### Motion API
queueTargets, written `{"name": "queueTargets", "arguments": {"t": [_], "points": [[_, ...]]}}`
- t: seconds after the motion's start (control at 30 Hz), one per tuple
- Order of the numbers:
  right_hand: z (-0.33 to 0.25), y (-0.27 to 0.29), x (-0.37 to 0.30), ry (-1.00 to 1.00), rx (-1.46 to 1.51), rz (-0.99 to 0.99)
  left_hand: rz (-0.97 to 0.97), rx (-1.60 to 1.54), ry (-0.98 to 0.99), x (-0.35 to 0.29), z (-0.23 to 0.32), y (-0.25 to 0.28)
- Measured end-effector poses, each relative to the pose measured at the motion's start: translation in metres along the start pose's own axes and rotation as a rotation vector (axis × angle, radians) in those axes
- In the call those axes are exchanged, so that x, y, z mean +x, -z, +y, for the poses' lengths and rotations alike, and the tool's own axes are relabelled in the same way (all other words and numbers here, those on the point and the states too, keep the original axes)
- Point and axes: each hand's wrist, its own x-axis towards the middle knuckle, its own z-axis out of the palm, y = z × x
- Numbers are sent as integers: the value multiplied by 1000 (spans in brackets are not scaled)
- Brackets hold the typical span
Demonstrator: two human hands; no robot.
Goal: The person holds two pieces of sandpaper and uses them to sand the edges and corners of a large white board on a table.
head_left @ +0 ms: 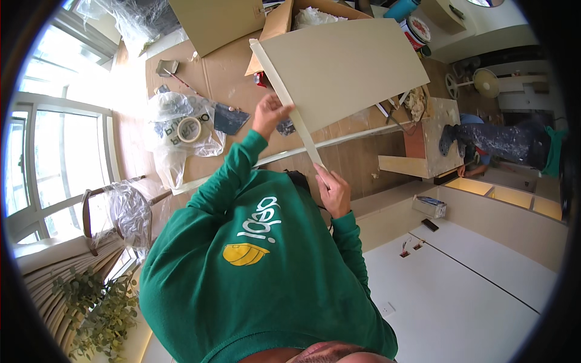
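Observation:
A large beige board [345, 69] lies in front of me, its left edge lined by a pale strip of masking tape [275, 78]. The strip runs past the board's near corner toward my body. My left hand [270, 116] is closed at the board's left edge, thumb and finger pinching the tape there. Lower down and to the right, my right hand [334, 190] is closed on the tape's near end. Between the hands the strip is stretched straight. A roll of masking tape [189, 129] rests on a clear plastic bag [166, 109] at the left.
Cardboard [212, 72] covers the floor, with a putty blade [230, 119] on it. Behind the board stand a cardboard box [281, 27] and a paint tub [416, 31]. A plastic-wrapped chair [127, 212] is at left. Another person's leg [502, 142] shows at right, by a wooden cabinet [490, 192].

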Motion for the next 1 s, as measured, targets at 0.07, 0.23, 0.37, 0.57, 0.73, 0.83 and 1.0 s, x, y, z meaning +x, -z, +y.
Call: {"name": "queueTargets", "arguments": {"t": [0.07, 0.23, 0.37, 0.57, 0.73, 0.83, 1.0], "points": [[4, -1, 0, -10, 5, 21, -47, -19, 107, -33, -1, -22], [-2, -4, 1, -55, 122, 60, -193, 74, 216, -66, -23, -38], [15, -22, 3, -74, 187, 142, -236, 60, 237, -71, -15, -41], [21, -40, 24, -132, 276, 80, -151, 46, 232, -65, -5, -35], [22, -51, 47, -165, 276, 17, -75, 32, 244, -59, -20, -34], [27, -52, 51, -134, 273, 75, -89, 26, 194, -60, -18, -41], [9, -49, 68, -182, 238, 226, -63, 77, 193, -58, -20, -38]]}}
